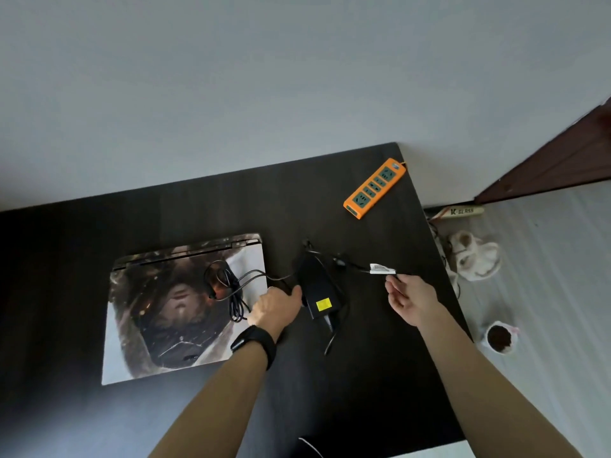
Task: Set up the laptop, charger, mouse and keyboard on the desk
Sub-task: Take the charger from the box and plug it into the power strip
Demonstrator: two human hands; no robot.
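Observation:
A closed laptop (165, 325) with a printed picture skin lies on the dark desk (380, 375), left of centre. A coil of thin black cable (228, 285) rests on its lid. The black charger brick (319, 289), marked with a yellow sticker, sits just right of the laptop. My left hand (274, 307), a black band on its wrist, touches the brick's left side with the thumb. My right hand (410, 300) pinches the charger's cable end beside a white tag (382, 269). No mouse or keyboard is in view.
An orange power strip (375, 187) with green sockets lies at the desk's far right corner. On the floor to the right are a white fluffy slipper (476, 259), a small pot of soil (499, 338) and a labelled white tube (459, 212). A dark wooden door (562, 160) stands beyond.

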